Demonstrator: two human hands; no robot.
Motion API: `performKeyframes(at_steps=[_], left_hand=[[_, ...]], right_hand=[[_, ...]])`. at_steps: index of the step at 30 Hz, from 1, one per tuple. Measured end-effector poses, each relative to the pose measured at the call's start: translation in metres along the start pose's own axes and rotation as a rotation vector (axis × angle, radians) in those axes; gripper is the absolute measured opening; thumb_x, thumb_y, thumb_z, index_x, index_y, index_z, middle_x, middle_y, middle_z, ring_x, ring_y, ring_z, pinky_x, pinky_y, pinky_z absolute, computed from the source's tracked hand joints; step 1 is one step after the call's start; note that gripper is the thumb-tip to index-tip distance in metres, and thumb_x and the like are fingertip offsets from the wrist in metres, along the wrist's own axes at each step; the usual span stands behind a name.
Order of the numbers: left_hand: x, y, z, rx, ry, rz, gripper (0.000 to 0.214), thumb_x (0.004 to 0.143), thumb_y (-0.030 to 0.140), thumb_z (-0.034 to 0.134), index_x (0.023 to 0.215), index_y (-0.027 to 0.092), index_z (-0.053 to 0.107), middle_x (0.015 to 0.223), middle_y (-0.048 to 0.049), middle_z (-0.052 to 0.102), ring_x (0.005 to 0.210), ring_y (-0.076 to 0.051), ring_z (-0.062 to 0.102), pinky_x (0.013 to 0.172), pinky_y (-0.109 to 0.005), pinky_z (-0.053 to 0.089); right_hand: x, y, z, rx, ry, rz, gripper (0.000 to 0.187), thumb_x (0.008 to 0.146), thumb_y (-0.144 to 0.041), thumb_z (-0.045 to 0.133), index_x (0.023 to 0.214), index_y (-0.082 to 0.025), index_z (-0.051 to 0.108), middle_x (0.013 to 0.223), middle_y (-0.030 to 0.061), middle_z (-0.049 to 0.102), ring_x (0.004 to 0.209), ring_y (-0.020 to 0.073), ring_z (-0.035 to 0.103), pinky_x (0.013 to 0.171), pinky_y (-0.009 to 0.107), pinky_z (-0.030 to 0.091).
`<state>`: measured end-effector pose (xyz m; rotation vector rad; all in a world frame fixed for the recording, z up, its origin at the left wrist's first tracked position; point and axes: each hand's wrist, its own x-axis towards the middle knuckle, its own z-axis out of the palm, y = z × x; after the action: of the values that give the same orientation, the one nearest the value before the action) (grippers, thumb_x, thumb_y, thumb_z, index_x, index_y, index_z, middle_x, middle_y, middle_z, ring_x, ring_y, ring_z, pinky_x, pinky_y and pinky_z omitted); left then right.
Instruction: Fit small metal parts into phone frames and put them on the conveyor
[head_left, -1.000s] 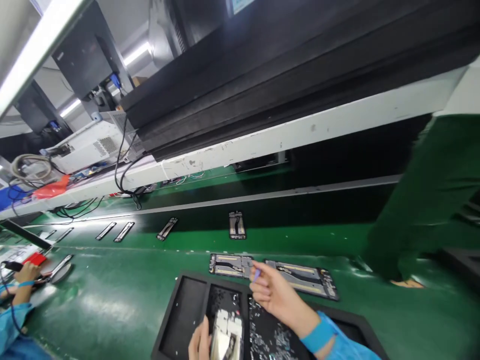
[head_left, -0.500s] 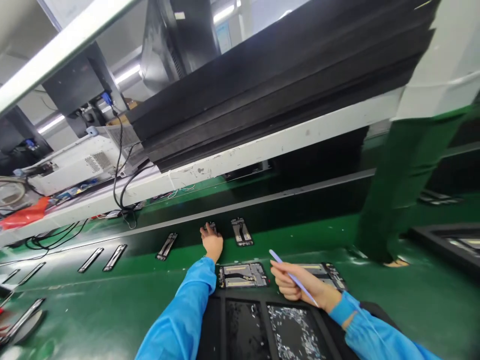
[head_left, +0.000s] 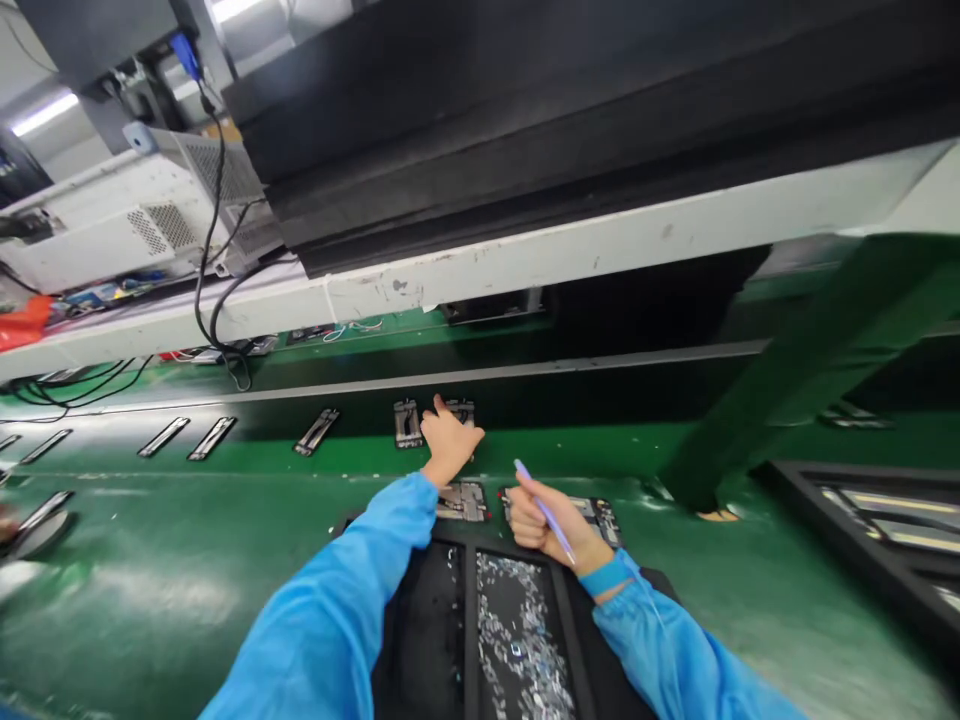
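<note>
My left hand [head_left: 448, 438] reaches over a phone chassis [head_left: 465, 408] at the back of the green bench, its fingers apart; whether they touch it I cannot tell. Just left of it lies another phone chassis [head_left: 407, 425]. My right hand [head_left: 551, 525] is closed around a thin purple stick-like tool [head_left: 541, 503], held with its tip up and to the left. Beneath my left wrist is a phone chassis [head_left: 466, 502] lying sideways. A further phone chassis [head_left: 600, 515] sits partly hidden behind my right hand.
A black compartment tray [head_left: 471, 630] with small shiny bits stands before me. More phone frames [head_left: 316, 432] lie along the bench to the left. At right are a dark tray [head_left: 795, 490] and a green-wrapped post [head_left: 787, 370]. A white shelf beam [head_left: 525, 255] crosses above.
My left hand has moved right, from the left phone chassis at the back to the one beside it. My right hand still holds the purple tool. The view has tilted down and shifted.
</note>
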<state>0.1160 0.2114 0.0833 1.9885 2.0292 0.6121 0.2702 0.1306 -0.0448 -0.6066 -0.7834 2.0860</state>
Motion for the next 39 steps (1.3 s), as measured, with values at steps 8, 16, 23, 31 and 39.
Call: performKeyframes(at_steps=[8,16,23,31,39], left_hand=[[-0.253,-0.095,-0.030,0.115,-0.004,-0.011,0.114,0.060,0.028,0.079,0.158,0.014,0.021,0.106,-0.0103,0.054,0.106,-0.039,0.051,0.105,-0.068,0.030],[-0.255,-0.115,-0.028,0.170,-0.031,0.346,0.116,0.066,0.054,0.090,0.155,0.008,0.031,0.121,-0.0197,0.050,0.112,-0.042,0.045,0.099,-0.067,0.033],[-0.134,-0.114,-0.037,-0.049,-0.527,0.900,0.050,0.082,0.051,0.084,0.120,0.023,0.067,0.116,-0.0051,0.065,0.115,-0.026,0.053,0.097,-0.041,0.040],[-0.119,-0.119,-0.010,-0.190,-0.663,0.984,0.028,0.092,0.042,0.076,0.110,0.021,0.072,0.104,-0.0040,0.068,0.108,-0.021,0.057,0.093,-0.035,0.039],[-0.119,-0.121,-0.007,-0.237,-0.669,0.972,0.028,0.096,0.045,0.071,0.107,0.020,0.072,0.105,-0.0059,0.068,0.109,-0.023,0.057,0.094,-0.036,0.038]], right_hand=[[0.002,-0.006,0.013,-0.041,0.235,-0.268,0.036,0.099,-0.040,0.062,0.127,-0.018,0.062,0.125,0.0096,0.065,0.102,0.0213,0.067,0.086,0.042,0.059],[-0.038,0.024,0.078,-0.454,0.580,-0.221,0.044,0.086,-0.057,0.073,0.083,-0.013,0.069,0.063,-0.0024,0.059,0.048,0.0095,0.051,0.046,0.024,0.042],[-0.087,0.076,0.123,-0.631,0.959,-0.263,0.048,0.087,-0.067,0.064,0.095,-0.020,0.063,0.064,-0.0023,0.059,0.049,0.0127,0.051,0.046,0.026,0.040],[-0.086,0.082,0.126,-0.767,1.084,-0.209,0.043,0.088,-0.064,0.066,0.099,-0.022,0.061,0.067,-0.0004,0.065,0.054,0.0159,0.059,0.051,0.028,0.046],[-0.086,0.077,0.131,-0.785,1.083,-0.128,0.042,0.087,-0.064,0.067,0.084,-0.023,0.058,0.063,0.0009,0.069,0.052,0.0170,0.065,0.054,0.029,0.051]])
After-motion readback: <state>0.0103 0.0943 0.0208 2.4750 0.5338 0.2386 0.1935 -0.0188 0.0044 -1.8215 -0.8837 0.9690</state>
